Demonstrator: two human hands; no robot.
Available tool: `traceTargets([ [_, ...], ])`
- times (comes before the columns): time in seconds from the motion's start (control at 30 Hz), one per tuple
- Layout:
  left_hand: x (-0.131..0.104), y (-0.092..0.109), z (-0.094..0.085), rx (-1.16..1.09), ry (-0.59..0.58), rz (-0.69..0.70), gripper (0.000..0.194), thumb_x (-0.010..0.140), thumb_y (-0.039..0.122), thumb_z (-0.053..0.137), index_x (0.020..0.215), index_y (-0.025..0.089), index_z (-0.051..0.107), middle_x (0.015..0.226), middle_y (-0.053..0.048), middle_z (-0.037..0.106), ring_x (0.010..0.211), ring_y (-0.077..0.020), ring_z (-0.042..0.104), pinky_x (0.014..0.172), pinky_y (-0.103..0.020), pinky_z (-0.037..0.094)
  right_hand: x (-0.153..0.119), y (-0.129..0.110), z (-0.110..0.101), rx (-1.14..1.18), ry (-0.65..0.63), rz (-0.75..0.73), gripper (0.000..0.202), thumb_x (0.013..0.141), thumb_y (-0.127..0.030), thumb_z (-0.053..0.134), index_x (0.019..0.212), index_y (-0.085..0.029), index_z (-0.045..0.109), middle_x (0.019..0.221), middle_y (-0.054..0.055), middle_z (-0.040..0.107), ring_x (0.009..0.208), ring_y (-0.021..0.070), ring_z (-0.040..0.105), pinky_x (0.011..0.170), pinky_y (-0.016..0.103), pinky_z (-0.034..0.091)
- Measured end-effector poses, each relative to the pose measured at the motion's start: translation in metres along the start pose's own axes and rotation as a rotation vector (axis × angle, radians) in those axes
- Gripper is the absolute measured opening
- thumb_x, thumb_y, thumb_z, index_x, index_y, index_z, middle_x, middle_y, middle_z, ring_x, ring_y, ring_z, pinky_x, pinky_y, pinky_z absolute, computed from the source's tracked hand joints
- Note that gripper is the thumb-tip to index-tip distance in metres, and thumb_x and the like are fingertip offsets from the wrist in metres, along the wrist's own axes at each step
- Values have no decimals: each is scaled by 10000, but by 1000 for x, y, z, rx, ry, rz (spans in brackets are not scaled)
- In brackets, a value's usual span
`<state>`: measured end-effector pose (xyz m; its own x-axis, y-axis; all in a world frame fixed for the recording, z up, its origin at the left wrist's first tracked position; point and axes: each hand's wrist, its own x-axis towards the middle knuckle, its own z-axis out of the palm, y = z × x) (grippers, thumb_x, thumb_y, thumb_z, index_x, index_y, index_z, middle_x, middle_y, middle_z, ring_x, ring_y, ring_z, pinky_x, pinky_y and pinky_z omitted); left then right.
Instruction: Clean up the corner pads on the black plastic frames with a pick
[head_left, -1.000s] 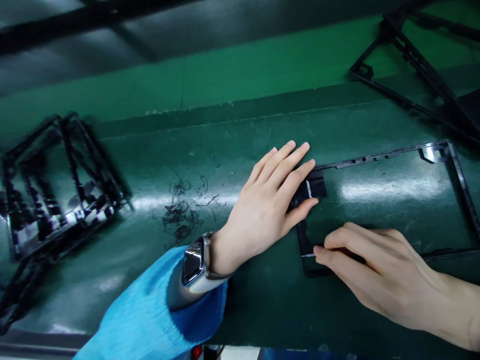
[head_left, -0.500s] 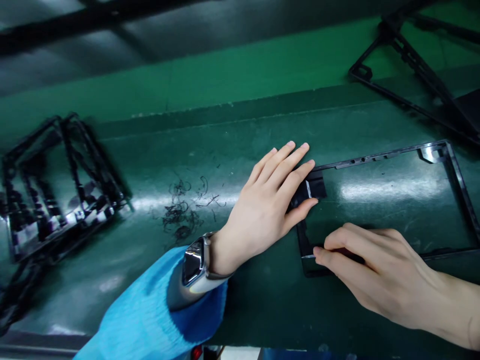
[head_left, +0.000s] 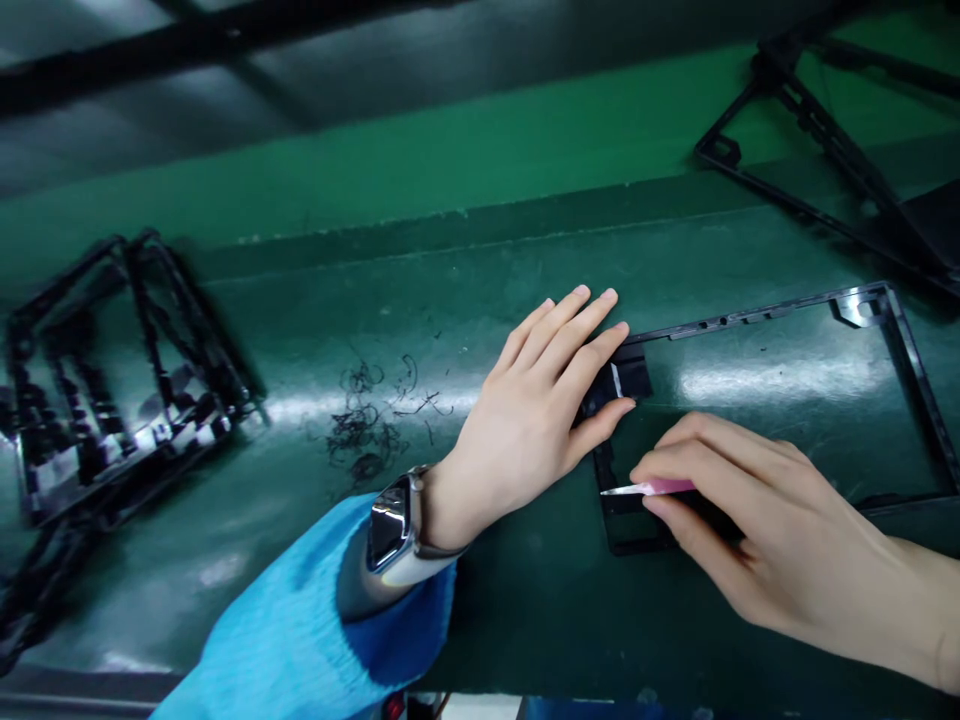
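Observation:
A black rectangular frame (head_left: pixel 919 390) lies flat on the green tabletop. My left hand (head_left: pixel 525 410), with a watch at the wrist, rests spread over its left end, thumb and index finger beside a dark tab (head_left: pixel 636 370). Between the thumb and fingers of my right hand (head_left: pixel 765 520) is a small pink tool (head_left: pixel 667 486) with a thin pale pointed tip. That tip is over the left edge of the frame, near its lower left corner. The rest of the tool is hidden in the hand.
Several black frames (head_left: pixel 142 340) stand together at the left. More frames (head_left: pixel 840 150) lie at the upper right. Thin black shavings (head_left: pixel 367 425) are scattered left of my left hand. A raised ledge (head_left: pixel 450 230) runs along the back.
My right hand has lifted slightly and turned, bringing the pink tool and its tip into view. My left hand and the frame have barely moved.

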<state>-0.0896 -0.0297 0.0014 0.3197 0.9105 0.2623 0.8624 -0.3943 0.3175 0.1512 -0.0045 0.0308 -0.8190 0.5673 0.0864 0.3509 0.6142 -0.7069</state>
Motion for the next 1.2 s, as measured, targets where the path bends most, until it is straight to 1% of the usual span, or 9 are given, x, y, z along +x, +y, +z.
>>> traceTargets([
  [0.2,0,-1,0,-8,4,0,509,1097,435,575,1548,226,466,1657,-175,503,1590,-333,414,1275,-587,389,3,2,-6,304,-38,53,320,1076,-92,512,1331,-241,637,1043,25,705,795,142,675,711,250,567],
  [0.33,-1,-2,0,-6,9,9,507,1092,413,589,1546,221,467,1652,-181,508,1582,-336,427,1278,-579,387,6,6,-13,537,-52,22,401,1026,28,429,1225,-218,675,956,0,686,780,116,664,710,233,582],
  [0.43,-1,-3,0,-15,-2,21,504,1098,390,572,1555,209,460,1657,-189,499,1590,-342,412,1276,-586,384,11,9,-16,602,-100,-8,467,1056,34,383,1327,-207,678,1142,51,731,960,142,713,828,279,627],
  [0.57,-2,-3,0,-26,-3,11,504,1098,377,564,1569,231,457,1668,-173,489,1587,-342,418,1281,-599,371,14,8,-12,709,-130,111,334,1071,-52,564,1323,-242,674,1183,41,706,891,123,711,755,241,642],
  [0.7,-2,-3,-1,-14,0,15,523,1086,383,601,1563,221,462,1654,-184,504,1585,-349,419,1277,-599,380,16,4,-11,567,-50,2,171,1113,-142,555,1208,-186,691,888,-3,662,806,139,637,752,276,590],
  [0.83,-1,-3,-2,-11,-11,23,500,1093,367,594,1546,198,465,1647,-211,503,1589,-350,412,1278,-598,377,16,2,-15,538,67,-71,253,1129,-152,458,1051,-169,698,766,-22,601,732,141,569,701,293,522],
  [0.97,0,-2,-3,-10,-8,22,499,1090,359,597,1547,213,458,1643,-207,509,1584,-349,422,1271,-603,387,11,2,-18,644,-17,-17,306,1126,-200,433,1143,-141,733,828,10,646,716,146,587,677,306,529],
  [1.07,0,-1,-2,-6,-1,17,507,1084,358,604,1550,228,453,1646,-192,511,1582,-344,427,1270,-601,389,8,2,-19,668,-115,11,342,1137,-198,383,1226,-145,709,975,55,716,845,171,661,779,333,575],
  [1.2,0,0,0,-5,-3,10,508,1075,353,621,1532,194,468,1647,-202,507,1583,-346,423,1279,-583,381,14,4,-16,624,-167,68,320,1141,-154,370,1170,-170,688,1029,41,734,929,150,690,890,297,577],
])
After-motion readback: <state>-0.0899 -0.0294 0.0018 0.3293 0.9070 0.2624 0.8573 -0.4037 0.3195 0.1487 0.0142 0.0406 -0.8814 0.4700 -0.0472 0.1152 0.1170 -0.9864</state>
